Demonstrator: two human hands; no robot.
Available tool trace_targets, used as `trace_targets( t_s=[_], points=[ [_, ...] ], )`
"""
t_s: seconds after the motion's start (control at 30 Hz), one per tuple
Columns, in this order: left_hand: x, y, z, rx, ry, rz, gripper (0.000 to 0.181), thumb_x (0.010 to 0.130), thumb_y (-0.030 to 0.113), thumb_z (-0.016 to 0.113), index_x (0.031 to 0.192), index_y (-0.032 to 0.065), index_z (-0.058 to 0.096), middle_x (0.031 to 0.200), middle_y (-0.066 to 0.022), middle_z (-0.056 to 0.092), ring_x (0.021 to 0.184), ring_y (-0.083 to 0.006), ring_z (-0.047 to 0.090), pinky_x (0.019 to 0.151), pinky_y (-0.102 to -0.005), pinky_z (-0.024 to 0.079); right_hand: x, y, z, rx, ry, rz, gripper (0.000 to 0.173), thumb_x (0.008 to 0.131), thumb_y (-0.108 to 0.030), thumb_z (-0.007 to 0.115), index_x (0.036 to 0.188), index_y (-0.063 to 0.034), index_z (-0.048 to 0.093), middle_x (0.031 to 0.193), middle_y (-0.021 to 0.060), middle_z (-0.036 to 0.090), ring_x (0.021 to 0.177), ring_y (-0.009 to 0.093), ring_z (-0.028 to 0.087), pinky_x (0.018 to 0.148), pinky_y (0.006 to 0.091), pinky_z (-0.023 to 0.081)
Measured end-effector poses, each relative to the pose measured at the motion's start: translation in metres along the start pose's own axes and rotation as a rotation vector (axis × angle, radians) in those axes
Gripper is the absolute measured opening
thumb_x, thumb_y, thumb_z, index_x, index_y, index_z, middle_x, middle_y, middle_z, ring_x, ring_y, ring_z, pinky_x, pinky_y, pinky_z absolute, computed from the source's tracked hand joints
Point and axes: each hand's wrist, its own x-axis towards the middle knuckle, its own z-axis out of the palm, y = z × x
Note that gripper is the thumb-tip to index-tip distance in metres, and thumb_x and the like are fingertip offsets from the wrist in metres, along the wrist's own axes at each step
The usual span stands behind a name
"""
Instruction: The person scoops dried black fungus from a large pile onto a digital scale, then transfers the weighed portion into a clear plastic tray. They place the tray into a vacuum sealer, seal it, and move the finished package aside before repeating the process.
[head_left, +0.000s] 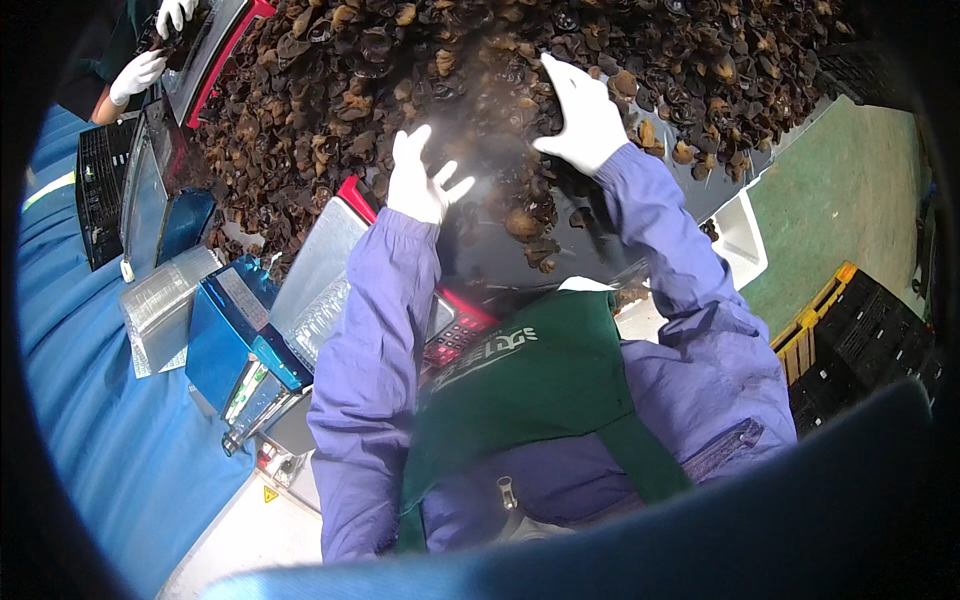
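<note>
A large heap of dark brown wood ear mushrooms (360, 97) covers the sorting table before me. My left hand (420, 180), in a white glove, is raised over the near edge of the heap, fingers apart and nothing in it. Further right and farther out, my white-gloved right hand (586, 116) spreads over the mushrooms with thumb and fingers apart; it grips nothing. Whether its fingertips touch the heap I cannot tell. Between the two hands, a few loose mushrooms (529, 223) lie on the grey table surface (480, 251). Haze blurs the area around my left fingers.
A red weighing scale (457, 330) stands partly under my left forearm, near stacked clear plastic trays (319, 315). Left of it are a blue box (225, 322) and more trays (169, 304). A co-worker's gloved hands (139, 75) show upper left. Black crates (862, 337) stand right.
</note>
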Motion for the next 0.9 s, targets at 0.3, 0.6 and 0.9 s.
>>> trace_targets(
  t_s=[0.3, 0.6, 0.9],
  points=[
    [0.044, 0.027, 0.003, 0.136, -0.211, -0.162, 0.08, 0.083, 0.071, 0.05, 0.14, 0.0152, 0.039, 0.134, -0.0117, 0.05, 0.111, -0.0344, 0.058, 0.087, -0.0575, 0.049, 0.043, -0.051, 0.04, -0.063, -0.165, -0.219, 0.093, 0.066, -0.023, 0.075, 0.147, -0.0173, 0.027, 0.13, 0.0149, 0.044, 0.11, 0.036, 0.048, 0.092, 0.0455, 0.046],
    [0.066, 0.012, -0.028, 0.188, -0.108, -0.046, 0.059, 0.09, 0.06, 0.049, 0.129, 0.0163, 0.049, 0.121, -0.0081, 0.06, 0.106, -0.0266, 0.06, 0.078, -0.0527, 0.055, 0.036, -0.09, 0.084, 0.079, -0.17, -0.249, 0.102, 0.057, -0.027, 0.086, 0.143, -0.0208, 0.032, 0.132, 0.0144, 0.04, 0.108, 0.038, 0.048, 0.091, 0.0445, 0.048],
    [-0.019, 0.02, -0.027, 0.147, -0.049, 0.254, 0.048, 0.088, 0.057, 0.055, 0.121, 0.0218, 0.053, 0.111, -0.0025, 0.062, 0.09, -0.0183, 0.062, 0.061, -0.0378, 0.054, 0.027, -0.125, 0.049, 0.279, -0.144, -0.391, 0.076, 0.063, -0.02, 0.077, 0.131, -0.0128, 0.044, 0.117, 0.0231, 0.047, 0.106, 0.039, 0.056, 0.091, 0.0412, 0.049]
  ],
)
